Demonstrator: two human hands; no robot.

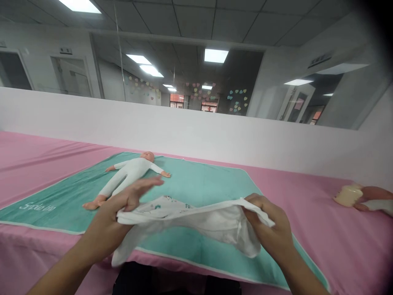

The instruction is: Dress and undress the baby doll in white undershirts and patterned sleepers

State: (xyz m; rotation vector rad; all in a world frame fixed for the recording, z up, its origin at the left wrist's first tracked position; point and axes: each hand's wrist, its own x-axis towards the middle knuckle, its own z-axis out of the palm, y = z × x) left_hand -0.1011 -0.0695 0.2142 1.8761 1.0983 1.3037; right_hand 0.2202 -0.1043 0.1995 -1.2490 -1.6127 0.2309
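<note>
A white baby garment (196, 221) with small green prints hangs stretched between my hands above the front of the green mat. At its left end, my left hand (123, 209) grips the edge between thumb and palm, its fingers stretched forward. My right hand (270, 217) has its fingers closed on the other end, and part of the cloth droops beneath. Beyond my left hand, a baby doll (132, 174) in a white long-sleeved suit lies on its back, arms spread and head toward the wall. My left fingers overlap the doll's legs in view, apart from them.
The green mat (208, 184) lies on a pink-covered table (322, 229), whose front edge is close to me. At the right are a pale yellow container (348, 195) and part of another doll (376, 194). A white wall (190, 131) with windows above it stands behind.
</note>
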